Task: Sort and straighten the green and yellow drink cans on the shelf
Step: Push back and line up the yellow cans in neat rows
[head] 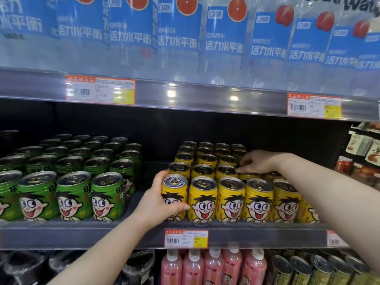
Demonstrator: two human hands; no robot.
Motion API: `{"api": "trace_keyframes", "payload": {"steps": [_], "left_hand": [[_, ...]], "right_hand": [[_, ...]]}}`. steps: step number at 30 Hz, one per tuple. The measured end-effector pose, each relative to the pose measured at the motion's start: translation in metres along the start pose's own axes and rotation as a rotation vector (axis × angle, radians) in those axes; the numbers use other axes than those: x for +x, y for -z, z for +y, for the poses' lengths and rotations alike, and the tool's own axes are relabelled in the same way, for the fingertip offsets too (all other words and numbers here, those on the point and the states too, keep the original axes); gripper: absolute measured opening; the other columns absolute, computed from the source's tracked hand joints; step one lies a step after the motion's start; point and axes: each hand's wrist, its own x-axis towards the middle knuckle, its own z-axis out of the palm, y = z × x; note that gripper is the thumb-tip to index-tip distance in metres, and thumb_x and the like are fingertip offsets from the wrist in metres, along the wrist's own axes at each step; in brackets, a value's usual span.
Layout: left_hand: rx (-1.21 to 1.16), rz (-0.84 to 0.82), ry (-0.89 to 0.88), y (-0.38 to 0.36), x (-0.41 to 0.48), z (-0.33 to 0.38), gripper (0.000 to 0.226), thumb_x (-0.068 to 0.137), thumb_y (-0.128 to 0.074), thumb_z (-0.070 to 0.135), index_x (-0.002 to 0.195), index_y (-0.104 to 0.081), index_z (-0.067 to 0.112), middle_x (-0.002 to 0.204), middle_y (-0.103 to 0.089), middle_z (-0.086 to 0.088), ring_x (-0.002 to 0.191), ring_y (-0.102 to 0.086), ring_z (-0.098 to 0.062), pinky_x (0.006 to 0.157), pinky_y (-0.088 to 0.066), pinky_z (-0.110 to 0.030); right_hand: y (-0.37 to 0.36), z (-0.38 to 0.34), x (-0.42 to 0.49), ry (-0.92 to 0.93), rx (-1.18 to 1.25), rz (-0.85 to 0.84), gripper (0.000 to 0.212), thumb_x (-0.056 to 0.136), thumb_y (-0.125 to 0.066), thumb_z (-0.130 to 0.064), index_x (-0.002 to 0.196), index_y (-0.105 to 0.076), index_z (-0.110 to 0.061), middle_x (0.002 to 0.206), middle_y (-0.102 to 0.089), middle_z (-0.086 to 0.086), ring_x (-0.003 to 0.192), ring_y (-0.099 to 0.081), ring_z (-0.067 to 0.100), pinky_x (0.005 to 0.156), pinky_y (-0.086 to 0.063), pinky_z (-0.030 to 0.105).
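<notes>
Nearest, below both forearms, pink bottles (213, 266) stood on a lower level, with dark tins (308, 270) just to their right. Above them ran the grey front edge of the shelf (82, 233), and a red-and-yellow price tag (186, 238) was fixed on that edge just beneath the left hand (162, 200).

The left hand was clamped on the end yellow can (174, 188) at the left end of the front row. Its thumb lay across the printed cartoon face and its fingers were curled round the can's far left side. The can stood upright on the shelf, touching the next can to its right.

To the right of that hand the other yellow cans (232, 198) stood upright in close rows, faces turned forward. They ran several rows deep toward the dark back of the shelf. To the left of the left hand there was a bare strip of shelf, and beyond it the green cans (74, 194) stood in their own block, also upright and several rows deep.

Farther back, the right hand (257, 162) reached over the front yellow row, palm down, fingers bent onto the tops of the cans behind. I could not tell whether it gripped one or only touched them.

To the right of that hand, past the shelf end, snack packets (366, 147) hung. Above both hands, a higher shelf rail (185, 97) carried blue-labelled bottles (178, 38).
</notes>
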Motion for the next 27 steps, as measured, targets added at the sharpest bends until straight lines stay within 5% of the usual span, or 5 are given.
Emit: {"api": "trace_keyframes", "payload": {"steps": [9, 13, 16, 19, 27], "left_hand": [[-0.073, -0.054, 0.029, 0.003, -0.003, 0.001, 0.117, 0.063, -0.084, 0.019, 0.145, -0.002, 0.036, 0.118, -0.055, 0.012, 0.106, -0.056, -0.005, 0.090, -0.042, -0.020], [-0.135, -0.068, 0.070, 0.006, -0.003, 0.003, 0.123, 0.066, -0.082, 0.017, 0.145, 0.011, 0.036, 0.127, -0.046, 0.009, 0.118, -0.050, -0.012, 0.102, -0.040, -0.030], [-0.135, -0.034, 0.086, 0.006, -0.004, 0.004, 0.122, 0.055, -0.082, 0.042, 0.145, -0.001, 0.038, 0.138, -0.042, 0.005, 0.123, -0.048, -0.017, 0.105, -0.041, -0.041], [0.029, 0.055, 0.083, 0.006, -0.008, 0.006, 0.114, 0.044, -0.073, 0.061, 0.141, -0.022, 0.031, 0.138, -0.042, 0.003, 0.122, -0.047, -0.018, 0.102, -0.044, -0.041], [0.054, -0.024, 0.045, 0.008, -0.014, -0.002, 0.082, 0.068, -0.081, 0.021, 0.135, -0.034, 0.026, 0.119, -0.058, 0.004, 0.105, -0.057, -0.010, 0.090, -0.049, -0.030]], "right_hand": [[-0.003, -0.007, -0.011, 0.044, 0.023, 0.120, 0.046, 0.090, -0.054, -0.042, 0.133, -0.048, -0.025, 0.139, -0.047, -0.001, 0.123, -0.047, 0.018, 0.098, -0.040, 0.029], [0.000, -0.040, -0.036, 0.303, 0.105, 0.136, 0.051, 0.085, -0.056, -0.052, 0.131, -0.047, -0.033, 0.141, -0.043, -0.006, 0.126, -0.043, 0.014, 0.100, -0.038, 0.029], [-0.007, -0.049, -0.053, 0.327, -0.102, -0.127, 0.072, 0.079, -0.063, -0.052, 0.142, -0.032, -0.036, 0.150, -0.029, -0.007, 0.136, -0.032, 0.017, 0.108, -0.034, 0.034], [-0.018, -0.045, -0.057, 0.331, -0.115, -0.025, 0.074, 0.078, -0.069, -0.042, 0.141, -0.031, -0.037, 0.149, -0.031, -0.007, 0.135, -0.033, 0.017, 0.108, -0.036, 0.036], [-0.021, -0.043, -0.058, 0.344, -0.085, 0.012, 0.076, 0.078, -0.069, -0.043, 0.142, -0.029, -0.039, 0.150, -0.030, -0.005, 0.136, -0.032, 0.017, 0.108, -0.035, 0.035]]}}
